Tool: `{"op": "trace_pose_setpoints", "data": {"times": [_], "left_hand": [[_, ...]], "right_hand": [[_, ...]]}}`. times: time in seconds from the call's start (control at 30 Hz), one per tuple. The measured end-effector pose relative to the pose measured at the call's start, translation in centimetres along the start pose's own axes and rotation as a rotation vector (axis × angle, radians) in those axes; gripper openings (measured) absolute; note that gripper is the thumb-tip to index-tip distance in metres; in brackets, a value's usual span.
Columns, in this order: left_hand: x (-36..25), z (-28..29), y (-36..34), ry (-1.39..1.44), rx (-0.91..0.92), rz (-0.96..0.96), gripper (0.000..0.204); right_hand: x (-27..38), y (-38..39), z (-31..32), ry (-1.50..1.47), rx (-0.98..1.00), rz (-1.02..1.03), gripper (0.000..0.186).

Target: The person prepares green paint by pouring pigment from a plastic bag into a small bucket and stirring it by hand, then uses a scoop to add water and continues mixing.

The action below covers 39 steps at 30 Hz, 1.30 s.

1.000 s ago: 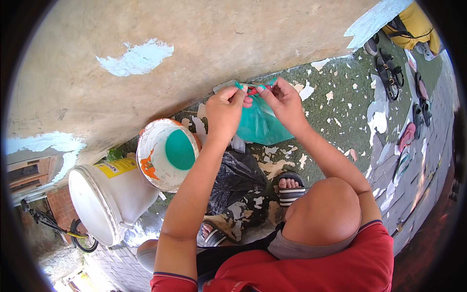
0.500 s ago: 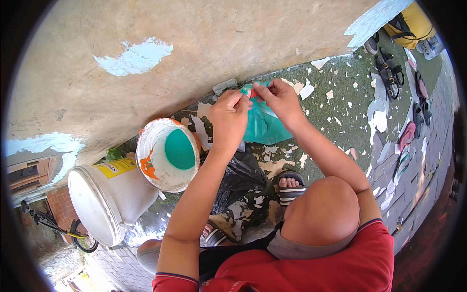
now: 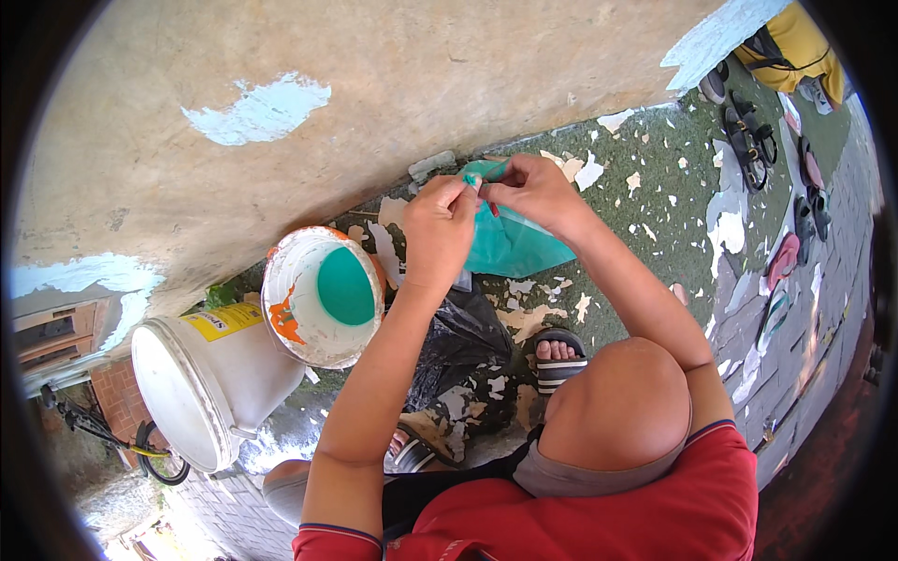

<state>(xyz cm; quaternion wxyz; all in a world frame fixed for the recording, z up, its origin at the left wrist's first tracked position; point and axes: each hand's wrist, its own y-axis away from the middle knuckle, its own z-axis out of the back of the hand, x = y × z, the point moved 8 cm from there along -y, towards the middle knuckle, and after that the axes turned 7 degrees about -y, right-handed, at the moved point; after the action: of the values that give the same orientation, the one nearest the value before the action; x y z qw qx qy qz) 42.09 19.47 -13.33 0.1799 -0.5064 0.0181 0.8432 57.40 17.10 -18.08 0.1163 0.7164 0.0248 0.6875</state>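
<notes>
A translucent green plastic bag [image 3: 513, 248] hangs between my two hands, close to the foot of the wall. My left hand [image 3: 436, 222] pinches the gathered neck of the bag between thumb and fingertips. On the other side of the neck, my right hand [image 3: 541, 196] has its thumb and forefinger closed at the bag's top. A small red strip [image 3: 494, 209] shows just below the fingertips; its kind and whether the right fingers hold it are unclear. Left of my left forearm stands an orange-and-white bucket [image 3: 288, 323] with green liquid [image 3: 346, 286] inside, looking like paint.
A large white lidded bucket [image 3: 178, 397] adjoins the orange-and-white one. Behind my left forearm lies a black plastic bag [image 3: 472, 341]. Peeled paint flakes [image 3: 589, 174] litter the mossy ground along the beige wall [image 3: 402, 75]. Several sandals [image 3: 745, 145] line the right side.
My right hand has turned slightly and its fingertips have shifted down beside the neck. The green bag has swung and spread a little to the right. My left hand keeps its pinch.
</notes>
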Motion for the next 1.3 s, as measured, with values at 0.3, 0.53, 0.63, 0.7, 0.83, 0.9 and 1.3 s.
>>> {"op": "trace_pose_setpoints", "data": {"times": [0.3, 0.53, 0.63, 0.7, 0.83, 0.9, 1.3], "left_hand": [[-0.4, 0.1, 0.2, -0.065, -0.011, -0.042, 0.009], [-1.4, 0.5, 0.1, -0.135, -0.037, -0.053, 0.01], [-0.5, 0.4, 0.2, -0.104, -0.058, -0.034, 0.01], [-0.7, 0.4, 0.2, -0.107, -0.067, -0.043, 0.01], [-0.7, 0.4, 0.3, -0.09, -0.048, -0.011, 0.011], [-0.3, 0.2, 0.2, -0.075, -0.029, -0.009, 0.011], [0.1, 0.3, -1.3, -0.134, 0.224, -0.141, 0.011]], "right_hand": [[0.6, 0.2, -0.7, 0.287, 0.042, -0.048, 0.024], [-2.9, 0.8, -1.3, -0.403, 0.146, -0.378, 0.014], [-3.8, 1.0, -2.0, -0.661, 0.166, -0.45, 0.011], [-4.2, 1.2, -2.5, -0.805, 0.182, -0.47, 0.009], [-3.5, 1.9, -3.5, -0.973, 0.247, -0.467, 0.011], [-3.2, 2.0, -3.6, -1.001, 0.269, -0.462, 0.014], [-3.7, 1.5, -2.9, -0.873, 0.232, -0.472, 0.015]]}}
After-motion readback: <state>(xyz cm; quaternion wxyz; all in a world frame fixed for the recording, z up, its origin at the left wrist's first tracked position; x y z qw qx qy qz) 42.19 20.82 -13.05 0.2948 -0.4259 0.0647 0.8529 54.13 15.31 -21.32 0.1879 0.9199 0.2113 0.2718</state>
